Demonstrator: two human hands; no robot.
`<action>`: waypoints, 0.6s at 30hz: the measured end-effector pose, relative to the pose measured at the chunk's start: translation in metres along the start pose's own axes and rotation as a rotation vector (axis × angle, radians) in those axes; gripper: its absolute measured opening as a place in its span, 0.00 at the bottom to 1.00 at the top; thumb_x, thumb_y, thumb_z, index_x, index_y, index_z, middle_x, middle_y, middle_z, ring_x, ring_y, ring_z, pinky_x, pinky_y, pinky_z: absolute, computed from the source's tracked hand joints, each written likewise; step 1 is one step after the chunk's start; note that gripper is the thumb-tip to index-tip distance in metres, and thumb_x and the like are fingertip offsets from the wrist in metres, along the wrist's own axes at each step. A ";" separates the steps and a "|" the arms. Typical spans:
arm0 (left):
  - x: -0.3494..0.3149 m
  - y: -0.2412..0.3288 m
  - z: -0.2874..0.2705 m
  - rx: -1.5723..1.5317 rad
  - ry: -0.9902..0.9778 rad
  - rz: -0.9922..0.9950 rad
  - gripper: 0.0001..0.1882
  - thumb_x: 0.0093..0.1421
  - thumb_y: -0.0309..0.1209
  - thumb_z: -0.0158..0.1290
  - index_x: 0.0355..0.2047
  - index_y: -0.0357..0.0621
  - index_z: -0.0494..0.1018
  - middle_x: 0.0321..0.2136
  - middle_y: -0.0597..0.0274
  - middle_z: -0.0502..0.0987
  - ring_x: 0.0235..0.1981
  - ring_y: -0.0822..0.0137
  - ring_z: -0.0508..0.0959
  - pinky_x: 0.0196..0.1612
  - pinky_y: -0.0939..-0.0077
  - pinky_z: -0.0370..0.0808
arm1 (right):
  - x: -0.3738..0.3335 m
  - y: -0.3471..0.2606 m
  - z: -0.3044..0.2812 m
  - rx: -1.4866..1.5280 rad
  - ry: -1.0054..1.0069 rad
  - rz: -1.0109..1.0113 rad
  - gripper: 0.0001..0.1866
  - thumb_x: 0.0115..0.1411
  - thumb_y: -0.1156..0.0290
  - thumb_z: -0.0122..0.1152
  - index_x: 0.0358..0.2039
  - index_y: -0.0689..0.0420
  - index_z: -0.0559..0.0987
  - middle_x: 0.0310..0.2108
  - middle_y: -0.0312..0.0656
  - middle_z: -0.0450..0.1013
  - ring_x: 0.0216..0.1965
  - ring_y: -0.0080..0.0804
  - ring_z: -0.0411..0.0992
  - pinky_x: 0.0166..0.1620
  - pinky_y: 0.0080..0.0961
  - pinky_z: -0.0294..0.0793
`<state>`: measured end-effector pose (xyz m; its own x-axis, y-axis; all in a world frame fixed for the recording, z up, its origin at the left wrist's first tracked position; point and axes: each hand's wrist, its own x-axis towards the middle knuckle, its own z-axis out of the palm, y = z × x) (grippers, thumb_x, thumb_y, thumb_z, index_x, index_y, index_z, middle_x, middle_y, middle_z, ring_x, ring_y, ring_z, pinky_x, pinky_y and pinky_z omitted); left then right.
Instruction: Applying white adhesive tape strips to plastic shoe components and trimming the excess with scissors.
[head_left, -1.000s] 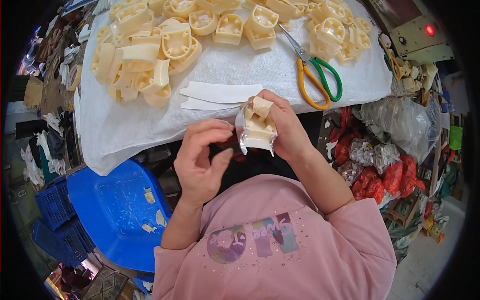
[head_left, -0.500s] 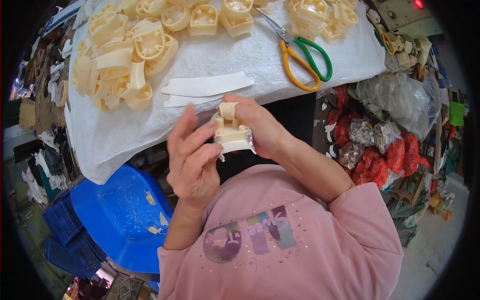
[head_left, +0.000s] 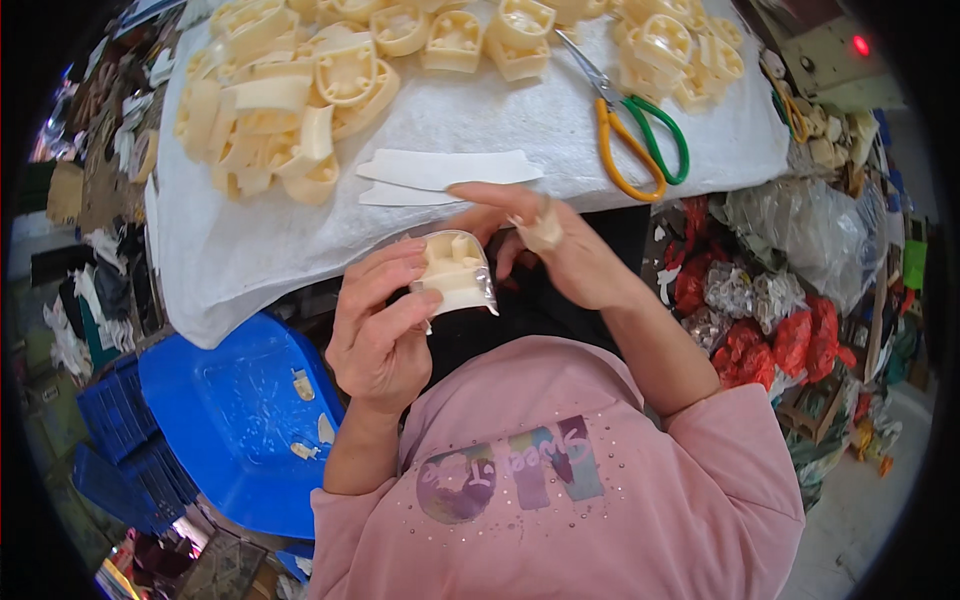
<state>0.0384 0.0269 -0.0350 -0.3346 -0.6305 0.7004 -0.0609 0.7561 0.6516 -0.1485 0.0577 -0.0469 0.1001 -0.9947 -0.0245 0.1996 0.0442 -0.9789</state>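
My left hand (head_left: pixel 375 320) grips a cream plastic part (head_left: pixel 457 262), a hollow, rounded piece with pegs inside. Shiny clear film shows along the part's right edge, and a white strip lies along its lower edge. To the right of the part, my right hand (head_left: pixel 565 250) stretches its index finger toward two curved white strips (head_left: pixel 450 168) on the cloth. That fingertip overlaps the lower strip; whether it presses on it I cannot tell. A beige wrap (head_left: pixel 541 228) is around the thumb of my right hand. Its other fingers are partly hidden behind the held part.
A heap of similar cream parts (head_left: pixel 270 110) covers the left and back of the white cloth (head_left: pixel 230 270). Scissors (head_left: pixel 640 140) with one orange and one green handle lie at the right. A blue plastic chair (head_left: pixel 230 420) stands lower left; red bags (head_left: pixel 760 340) lie at the right.
My right hand has let go of the cream part and extended its index finger toward the white strips. My left hand keeps hold of the part. The whole view has shifted slightly.
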 end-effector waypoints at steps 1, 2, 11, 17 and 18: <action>0.001 0.000 -0.003 0.000 0.000 0.016 0.05 0.53 0.19 0.54 0.30 0.37 0.70 0.35 0.51 0.73 0.37 0.48 0.77 0.39 0.63 0.75 | -0.002 -0.006 -0.003 0.003 -0.019 0.001 0.20 0.64 0.62 0.44 0.54 0.54 0.70 0.28 0.37 0.69 0.22 0.19 0.66 0.22 0.14 0.67; 0.000 -0.001 -0.003 -0.008 0.019 0.000 0.05 0.53 0.18 0.54 0.30 0.37 0.70 0.34 0.52 0.73 0.37 0.48 0.77 0.38 0.64 0.75 | -0.003 -0.015 -0.005 -0.049 -0.113 0.030 0.22 0.61 0.59 0.50 0.53 0.57 0.71 0.38 0.40 0.70 0.32 0.22 0.68 0.30 0.17 0.70; -0.004 0.002 -0.008 -0.036 0.019 -0.019 0.12 0.43 0.12 0.56 0.30 0.36 0.73 0.35 0.50 0.74 0.36 0.51 0.77 0.39 0.64 0.77 | -0.004 -0.004 0.010 0.196 -0.208 -0.047 0.11 0.55 0.76 0.60 0.40 0.62 0.74 0.39 0.38 0.68 0.36 0.23 0.71 0.41 0.21 0.73; -0.012 0.009 -0.037 0.103 -0.048 -0.226 0.09 0.49 0.18 0.58 0.32 0.35 0.74 0.34 0.48 0.76 0.33 0.56 0.77 0.35 0.71 0.76 | 0.003 -0.013 0.028 -0.424 -0.103 -0.090 0.19 0.52 0.72 0.64 0.44 0.62 0.73 0.36 0.44 0.72 0.35 0.34 0.72 0.39 0.27 0.73; -0.020 0.007 -0.048 0.279 -0.005 -0.224 0.08 0.51 0.18 0.56 0.33 0.35 0.75 0.33 0.49 0.77 0.31 0.57 0.77 0.34 0.72 0.75 | 0.008 -0.017 0.029 -0.716 -0.063 -0.313 0.23 0.50 0.70 0.65 0.47 0.61 0.72 0.35 0.47 0.72 0.35 0.44 0.70 0.39 0.33 0.71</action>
<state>0.0901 0.0365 -0.0300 -0.2887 -0.7857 0.5470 -0.3877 0.6184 0.6836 -0.1229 0.0514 -0.0246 0.2022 -0.9428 0.2650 -0.4470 -0.3296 -0.8316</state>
